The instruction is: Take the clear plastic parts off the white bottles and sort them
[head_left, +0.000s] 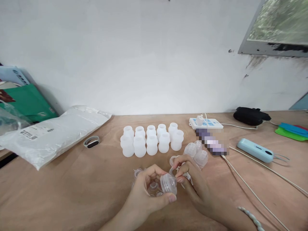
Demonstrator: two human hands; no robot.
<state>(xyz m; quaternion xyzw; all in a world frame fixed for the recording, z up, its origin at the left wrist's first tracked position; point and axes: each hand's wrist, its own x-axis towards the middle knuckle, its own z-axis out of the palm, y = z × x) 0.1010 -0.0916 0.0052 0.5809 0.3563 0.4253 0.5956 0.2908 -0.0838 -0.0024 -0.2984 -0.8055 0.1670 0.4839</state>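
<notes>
Clear dome cap (168,184) is held above the bench (79,195), left hand (143,192) part-curled, gripping it thumb-to-fingers. Right hand (193,178) pinched nearly closed beside it; can't tell on what. Probably light, thin, slick, slightly flexible; grip the ribbed rim, dome could dent.

No words, brand or numbers legible; marks only. White parcel bag (69,126) as landmark: on its near left part, label (30,134) with dark print and barcode-like block, too small to read; small dark printed patch (50,130) just right of label. Behind parcel bag: blue-white packet (14,75) with dark blue round logo and characters, unreadable; green packet (31,99) with small pale mark, unclear. Well right of parcel bag: power strip (214,124), blue markings around sockets, illegible.
</notes>
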